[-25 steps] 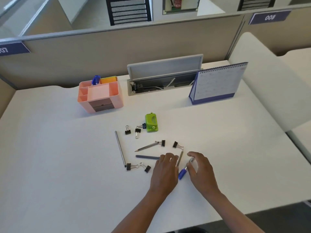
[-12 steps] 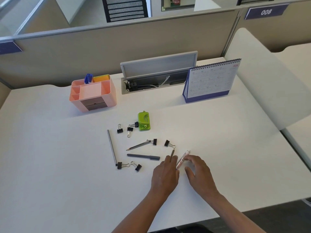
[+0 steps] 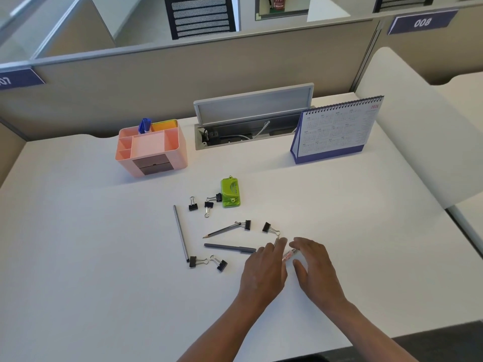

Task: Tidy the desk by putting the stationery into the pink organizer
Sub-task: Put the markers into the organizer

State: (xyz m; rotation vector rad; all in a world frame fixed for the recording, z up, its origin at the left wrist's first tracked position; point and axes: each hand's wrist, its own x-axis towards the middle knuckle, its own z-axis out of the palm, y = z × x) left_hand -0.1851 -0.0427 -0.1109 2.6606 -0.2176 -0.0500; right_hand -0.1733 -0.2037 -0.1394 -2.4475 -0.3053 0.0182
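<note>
A pink organizer (image 3: 153,147) stands at the back left of the white desk with a blue marker (image 3: 144,125) upright in it. Loose on the desk lie a green stapler (image 3: 230,192), a long grey pencil (image 3: 180,233), a shorter pencil (image 3: 222,230), a dark pen (image 3: 230,248) and several black binder clips (image 3: 193,206). A clear pen (image 3: 289,254) lies between my hands. My left hand (image 3: 264,273) rests palm down over the pen's near end. My right hand (image 3: 316,267) arches over its far end with fingers spread.
A desk calendar (image 3: 337,131) stands at the back right. An open cable tray (image 3: 251,126) with a raised lid sits behind the stationery. A partition wall runs along the back, and the desk's front edge is close below my forearms.
The pen's blue cap, visible between my hands a second ago, is now hidden under my left hand. My right hand has loosened and spread over the pen. The view has shifted slightly.
</note>
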